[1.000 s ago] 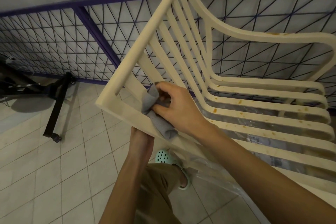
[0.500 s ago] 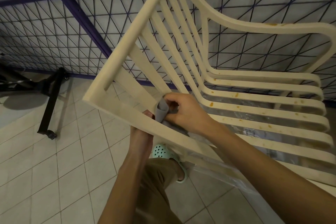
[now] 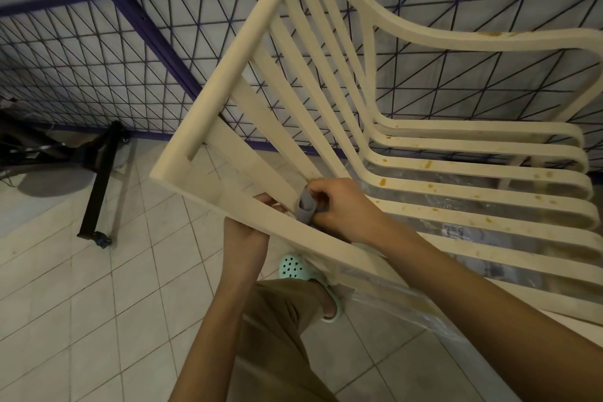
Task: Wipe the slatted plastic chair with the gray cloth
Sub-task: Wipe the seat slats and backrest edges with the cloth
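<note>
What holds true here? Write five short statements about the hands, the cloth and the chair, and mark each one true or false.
1. The right hand holds the cloth against a slat of the chair. True.
2. The left hand hangs free of the chair. False: it grips the chair's near rail from below.
3. The seat slats are spotless. False: brownish spots dot them.
4. A wire fence with a purple frame stands behind the chair. True.
5. The foot wears a black boot. False: it wears a pale green clog.
</note>
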A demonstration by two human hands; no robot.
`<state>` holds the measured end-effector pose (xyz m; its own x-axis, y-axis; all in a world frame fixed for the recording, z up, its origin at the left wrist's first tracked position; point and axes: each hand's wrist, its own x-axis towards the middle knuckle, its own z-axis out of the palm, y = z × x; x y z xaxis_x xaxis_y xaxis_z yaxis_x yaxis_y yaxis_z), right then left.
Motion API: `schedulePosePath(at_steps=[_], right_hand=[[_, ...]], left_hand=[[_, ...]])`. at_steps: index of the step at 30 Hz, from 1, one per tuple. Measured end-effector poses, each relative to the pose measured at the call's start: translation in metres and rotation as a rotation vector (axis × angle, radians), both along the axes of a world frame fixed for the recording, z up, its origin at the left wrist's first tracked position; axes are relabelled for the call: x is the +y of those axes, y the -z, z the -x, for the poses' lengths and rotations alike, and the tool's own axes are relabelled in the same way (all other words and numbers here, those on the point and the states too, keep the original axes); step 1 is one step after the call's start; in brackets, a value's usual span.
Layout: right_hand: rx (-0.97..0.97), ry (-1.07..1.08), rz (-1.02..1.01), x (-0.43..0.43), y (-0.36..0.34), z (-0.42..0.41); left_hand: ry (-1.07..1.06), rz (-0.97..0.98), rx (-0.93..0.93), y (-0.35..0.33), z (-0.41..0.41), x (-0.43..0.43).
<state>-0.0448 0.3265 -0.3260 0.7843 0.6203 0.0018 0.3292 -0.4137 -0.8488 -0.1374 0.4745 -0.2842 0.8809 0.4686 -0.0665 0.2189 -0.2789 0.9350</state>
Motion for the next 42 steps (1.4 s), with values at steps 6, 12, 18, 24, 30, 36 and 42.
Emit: schedulePosePath(at_steps=[6,12,18,24,30,36,42], right_hand=[[-0.075,0.031,-0.160,0.012,-0.026,0.001],[-0.016,0.048,-0.240,0.009,-0.010,0.005],[0.111,0.058,-0.121,-0.002,0.005,0.009],[0.016,0.038,-0.197,0.011,-0.022,0.003],[-0.041,0.002,-0.260,0.011,-0.015,0.001],[0.036,0.001,0.037,-0.003,0.023,-0.005],[-0.003,-0.060,-0.061,0.003,-0.001,-0.012]], left_hand=[[0.174,-0.424,0.203,-0.014,0.041,0.005],[0.546,-0.785,0.120,-0.059,0.050,-0.019],[0.728,-1.105,-0.184,-0.098,0.001,-0.029],[0.632,-1.364,-0.299,-0.131,-0.033,-0.008],[0.373,-1.489,0.080,-0.143,-0.043,0.005],[0.444,-1.719,0.259,-0.136,-0.045,0.000],[0.424,-1.758,0.267,-0.127,-0.047,-0.005]])
